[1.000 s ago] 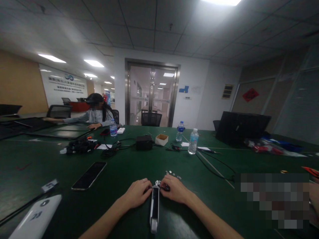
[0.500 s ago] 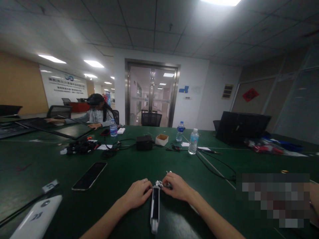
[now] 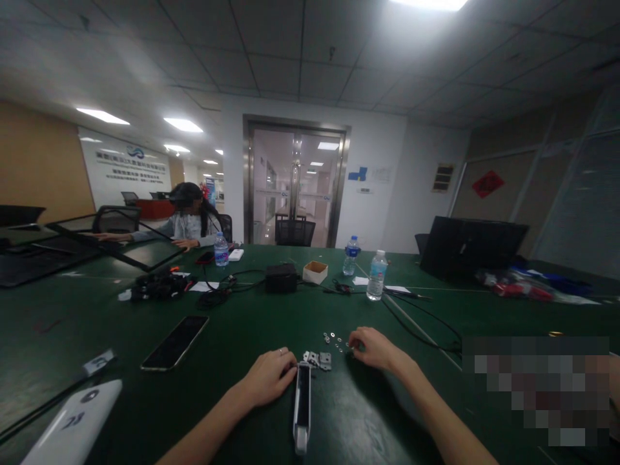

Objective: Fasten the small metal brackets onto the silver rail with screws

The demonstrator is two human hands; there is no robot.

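My left hand [image 3: 272, 376] rests on the green table with curled fingers. Its fingertips meet the upper left edge of a long narrow object [image 3: 303, 407], white-rimmed with a dark middle; whether they pinch anything is hidden. Just past that object's far end lie several small metal plates with holes [image 3: 320, 360]. Beyond them, small ring-shaped washers [image 3: 332, 335] are scattered. My right hand [image 3: 372, 349] is at the right side of these washers, fingers bent down and drawn together at the tabletop. One tiny ring shows by its fingertips; what sits between them cannot be made out.
A dark-screened phone [image 3: 175, 342] and a white device marked 28 [image 3: 72, 423] lie to the left. Farther back are a black adapter [image 3: 281, 278], a small open box [image 3: 315, 272], water bottles [image 3: 376, 276] and cables. A person [image 3: 191, 216] sits across the table.
My right hand has moved right and slightly away from me, off the metal plates, uncovering them and the washers. My left hand has stayed in place. The person across has tilted up a dark frame.
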